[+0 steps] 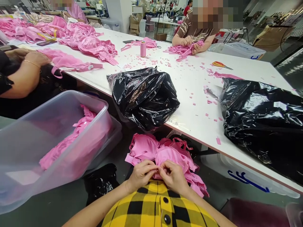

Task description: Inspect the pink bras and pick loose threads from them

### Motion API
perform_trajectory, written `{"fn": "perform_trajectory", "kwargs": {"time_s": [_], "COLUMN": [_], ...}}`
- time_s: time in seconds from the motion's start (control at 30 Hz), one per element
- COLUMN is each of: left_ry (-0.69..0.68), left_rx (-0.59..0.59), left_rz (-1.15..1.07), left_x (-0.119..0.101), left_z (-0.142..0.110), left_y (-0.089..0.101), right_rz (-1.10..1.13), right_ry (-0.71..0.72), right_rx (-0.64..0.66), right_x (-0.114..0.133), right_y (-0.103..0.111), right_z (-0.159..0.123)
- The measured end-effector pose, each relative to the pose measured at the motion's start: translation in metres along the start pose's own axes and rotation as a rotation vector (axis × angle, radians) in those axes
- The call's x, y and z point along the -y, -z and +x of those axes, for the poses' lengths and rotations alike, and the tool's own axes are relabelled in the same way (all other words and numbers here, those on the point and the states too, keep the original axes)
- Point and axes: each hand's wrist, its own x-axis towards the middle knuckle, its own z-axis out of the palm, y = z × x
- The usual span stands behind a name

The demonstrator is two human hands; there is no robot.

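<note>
A pile of pink bras (163,154) lies on my lap, just below the white table's edge (189,132). My left hand (141,173) and my right hand (174,176) meet at the near edge of the top pink bra. Both pinch its fabric with curled fingers. My yellow and black checked top (156,208) fills the bottom of the view.
A clear plastic bin (47,138) with pink garments stands at my left. Two black plastic bags (144,96) (262,119) lie on the table. Farther off are a pink thread spool (143,49), scissors (220,65), pink scraps and two other people handling pink garments.
</note>
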Motion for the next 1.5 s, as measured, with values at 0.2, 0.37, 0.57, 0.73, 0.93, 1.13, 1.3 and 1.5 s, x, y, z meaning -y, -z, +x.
{"fn": "perform_trajectory", "kwargs": {"time_s": [0.2, 0.37, 0.57, 0.73, 0.93, 1.13, 1.3, 1.5], "left_ry": [0.032, 0.382, 0.729, 0.842, 0.66, 0.542, 0.61, 0.776], "left_rx": [0.022, 0.053, 0.088, -0.07, 0.002, -0.007, 0.037, 0.125], "left_rz": [-0.049, -0.306, -0.634, -0.724, -0.701, -0.552, -0.657, -0.779], "left_x": [-0.015, -0.025, -0.029, -0.025, -0.023, -0.016, -0.019, -0.02], "left_z": [0.022, 0.029, 0.015, 0.014, 0.024, 0.029, 0.031, 0.029], "left_y": [0.014, 0.017, 0.001, -0.012, -0.018, -0.029, -0.021, -0.005], "right_rz": [-0.003, -0.028, -0.084, -0.134, -0.17, -0.179, -0.15, -0.191], "right_ry": [0.298, 0.406, 0.435, 0.493, 0.496, 0.445, 0.28, 0.041], "right_rx": [-0.092, -0.096, -0.011, -0.019, -0.089, 0.003, 0.051, 0.372], "right_x": [0.021, 0.028, 0.021, 0.021, 0.019, 0.019, 0.008, -0.021], "right_y": [0.014, 0.014, 0.013, 0.018, 0.019, 0.033, 0.078, 0.093], "right_z": [0.005, 0.005, 0.0, 0.001, 0.002, 0.002, 0.014, 0.027]}}
